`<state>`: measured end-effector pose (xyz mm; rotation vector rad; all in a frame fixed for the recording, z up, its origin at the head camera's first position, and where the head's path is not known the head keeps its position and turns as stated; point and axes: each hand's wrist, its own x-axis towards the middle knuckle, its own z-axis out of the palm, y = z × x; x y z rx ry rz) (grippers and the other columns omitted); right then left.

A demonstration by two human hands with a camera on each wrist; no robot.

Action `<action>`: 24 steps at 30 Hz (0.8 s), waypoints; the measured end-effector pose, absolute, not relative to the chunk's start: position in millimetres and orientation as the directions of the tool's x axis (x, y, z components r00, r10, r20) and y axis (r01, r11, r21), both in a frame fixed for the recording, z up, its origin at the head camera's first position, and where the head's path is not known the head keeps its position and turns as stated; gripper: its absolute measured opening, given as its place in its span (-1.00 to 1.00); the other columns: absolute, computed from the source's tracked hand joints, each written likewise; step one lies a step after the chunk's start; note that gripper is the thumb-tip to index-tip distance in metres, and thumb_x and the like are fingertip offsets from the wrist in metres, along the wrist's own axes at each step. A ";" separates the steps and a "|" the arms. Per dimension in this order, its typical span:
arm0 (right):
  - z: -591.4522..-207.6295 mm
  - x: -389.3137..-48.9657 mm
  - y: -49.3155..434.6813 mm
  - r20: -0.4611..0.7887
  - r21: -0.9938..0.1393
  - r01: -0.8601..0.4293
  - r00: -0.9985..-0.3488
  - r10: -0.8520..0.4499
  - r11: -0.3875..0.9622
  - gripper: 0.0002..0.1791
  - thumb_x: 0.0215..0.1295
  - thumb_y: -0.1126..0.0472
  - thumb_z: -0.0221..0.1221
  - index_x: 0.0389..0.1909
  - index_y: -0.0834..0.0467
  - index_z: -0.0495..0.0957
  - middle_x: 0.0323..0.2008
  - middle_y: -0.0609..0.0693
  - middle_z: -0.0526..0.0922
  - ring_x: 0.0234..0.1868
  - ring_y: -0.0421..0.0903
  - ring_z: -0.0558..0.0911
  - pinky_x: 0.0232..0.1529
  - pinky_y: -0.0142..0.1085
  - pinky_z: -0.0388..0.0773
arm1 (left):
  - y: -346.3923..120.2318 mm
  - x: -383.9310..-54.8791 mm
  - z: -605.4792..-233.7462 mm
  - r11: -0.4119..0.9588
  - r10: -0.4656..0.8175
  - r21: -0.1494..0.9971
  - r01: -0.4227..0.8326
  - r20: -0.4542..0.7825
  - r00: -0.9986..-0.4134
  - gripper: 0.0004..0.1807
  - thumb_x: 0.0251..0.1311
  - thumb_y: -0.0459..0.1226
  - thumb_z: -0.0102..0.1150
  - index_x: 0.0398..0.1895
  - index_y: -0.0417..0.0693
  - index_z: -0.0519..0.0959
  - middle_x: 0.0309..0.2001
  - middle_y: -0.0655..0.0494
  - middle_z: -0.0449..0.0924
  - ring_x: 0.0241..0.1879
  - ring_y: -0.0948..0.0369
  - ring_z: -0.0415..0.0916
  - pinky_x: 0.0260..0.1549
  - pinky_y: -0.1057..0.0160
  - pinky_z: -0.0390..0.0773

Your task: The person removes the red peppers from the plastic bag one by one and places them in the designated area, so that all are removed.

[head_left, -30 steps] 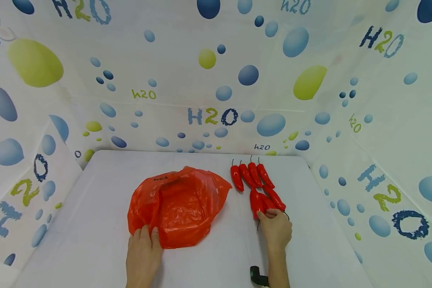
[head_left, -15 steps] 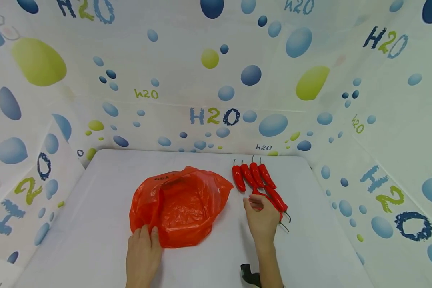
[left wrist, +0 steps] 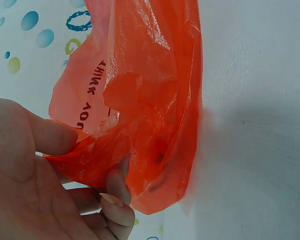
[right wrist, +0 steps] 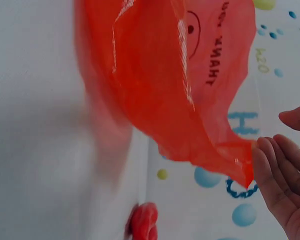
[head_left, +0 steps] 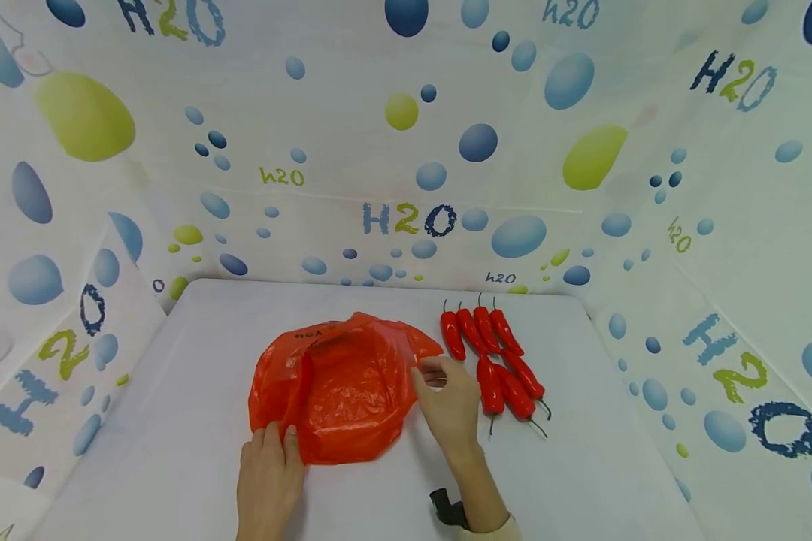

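Observation:
A red-orange plastic bag [head_left: 352,406] lies spread with its mouth open in the middle of the white table. My left hand [head_left: 271,477] pinches its near left edge; in the left wrist view the bag's edge is bunched between thumb and fingers. My right hand [head_left: 449,402] is at the bag's right corner. In the right wrist view its fingers [right wrist: 270,172] touch that corner, and the thumb stands apart. Printed words show on the bag's far side [right wrist: 215,50]. To the right lie several red chili peppers [head_left: 514,394] with thin stems, in two rows.
The white table [head_left: 176,376] has its far edge against a patterned wall sheet [head_left: 406,165] with blue and green drops. A black wrist device [head_left: 449,509] is beside my right forearm. One pepper [right wrist: 144,222] shows low in the right wrist view.
My right hand has left the near row of peppers and moved left to the bag's right corner. The left hand keeps its grip on the bag. The view has shifted slightly.

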<state>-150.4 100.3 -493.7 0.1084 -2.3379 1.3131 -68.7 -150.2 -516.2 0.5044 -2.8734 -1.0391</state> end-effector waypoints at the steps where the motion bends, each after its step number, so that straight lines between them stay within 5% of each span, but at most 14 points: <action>1: -493.1 -151.8 97.2 0.409 -0.792 -0.279 -0.903 0.133 0.543 -0.72 0.28 0.14 0.47 -0.04 0.13 0.75 -0.21 -0.10 0.77 -0.26 -0.23 0.71 -0.15 -0.31 0.71 | -150.1 -68.8 -515.8 0.721 -0.319 0.629 -0.290 -0.070 -0.945 -0.59 0.59 -0.20 -0.09 0.17 -0.44 0.41 -0.09 -0.28 0.53 -0.13 -0.15 0.38 -0.12 -0.11 0.51; 15: -501.4 -164.1 42.6 0.325 -0.700 -0.335 -0.936 -0.137 0.630 -0.71 0.33 0.07 0.43 0.00 0.07 0.71 -0.16 -0.13 0.74 -0.18 -0.23 0.67 -0.11 -0.35 0.68 | -148.9 -70.1 -515.3 0.731 -0.322 0.620 -0.287 -0.057 -0.945 -0.60 0.58 -0.21 -0.06 0.16 -0.44 0.43 -0.15 -0.23 0.52 -0.16 -0.13 0.38 -0.15 -0.08 0.51; 24: -507.2 -170.4 15.2 0.262 -0.651 -0.321 -0.946 -0.193 0.688 -0.70 0.31 0.04 0.43 0.01 0.03 0.71 -0.18 -0.18 0.73 -0.20 -0.24 0.63 -0.13 -0.34 0.68 | -148.9 -70.0 -514.9 0.726 -0.322 0.621 -0.297 -0.074 -0.944 -0.59 0.58 -0.20 -0.06 0.18 -0.44 0.42 -0.12 -0.24 0.52 -0.13 -0.13 0.39 -0.13 -0.10 0.53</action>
